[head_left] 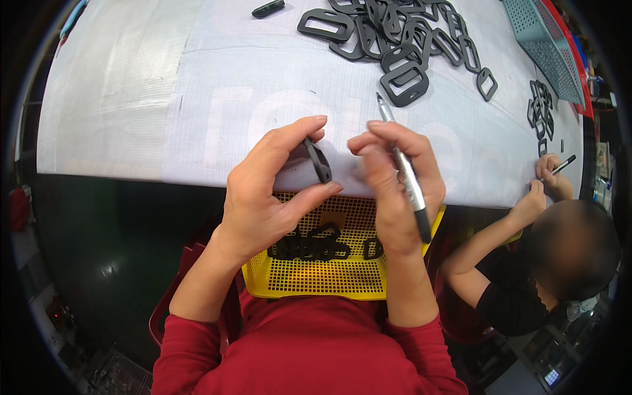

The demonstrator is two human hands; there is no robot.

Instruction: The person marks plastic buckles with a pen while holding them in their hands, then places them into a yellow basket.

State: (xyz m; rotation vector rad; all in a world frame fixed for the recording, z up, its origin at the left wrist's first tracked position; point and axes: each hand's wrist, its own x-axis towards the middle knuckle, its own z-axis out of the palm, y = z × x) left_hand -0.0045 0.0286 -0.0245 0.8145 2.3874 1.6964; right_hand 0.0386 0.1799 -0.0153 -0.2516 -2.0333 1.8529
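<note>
Between the thumb and fingers of my left hand (263, 184) is a black plastic frame (318, 161), turned nearly edge-on above the table's near edge. My right hand (405, 184) grips a silver marker pen (409, 178) with a black end; its uncovered tip points up and away, toward the pile. The right fingertips are slightly blurred and stand apart from the frame. On the far part of the table lies a heap of similar black frames (405, 82). A black pen cap (268, 8) rests to the left of that heap.
A yellow basket (316, 288) holding several black frames sits at my lap. At the right, another person (507, 276) works with a pen near a smaller pile of frames (541, 112). A blue-grey basket (543, 49) stands at the far right of the white-covered table (125, 118).
</note>
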